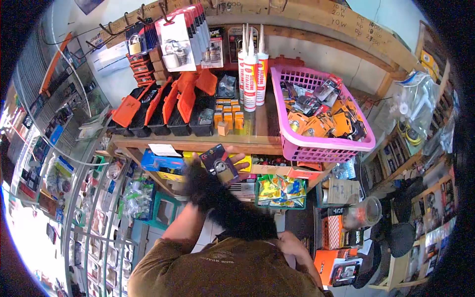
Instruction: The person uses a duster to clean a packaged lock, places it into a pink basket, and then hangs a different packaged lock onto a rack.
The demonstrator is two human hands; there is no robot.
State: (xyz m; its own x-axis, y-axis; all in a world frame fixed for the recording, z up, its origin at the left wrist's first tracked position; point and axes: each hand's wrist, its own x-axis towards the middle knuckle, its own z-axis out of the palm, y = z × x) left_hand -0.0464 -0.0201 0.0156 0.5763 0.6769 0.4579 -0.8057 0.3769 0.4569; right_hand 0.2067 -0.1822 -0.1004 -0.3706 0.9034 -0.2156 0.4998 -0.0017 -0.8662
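Black padlock card (pixel 217 162) in grasp of upturned left hand (pixel 238 159); right hand's state unclear

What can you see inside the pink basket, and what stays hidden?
In the pink basket, orange packs lie heaped toward the front, with darker packs toward the back. Whatever lies beneath this top layer, and the basket's floor, is covered.

Glossy package (pixel 219 164), perhaps plastic over card; smooth pink plastic basket (pixel 326 144); matt wooden counter edge (pixel 262 149).
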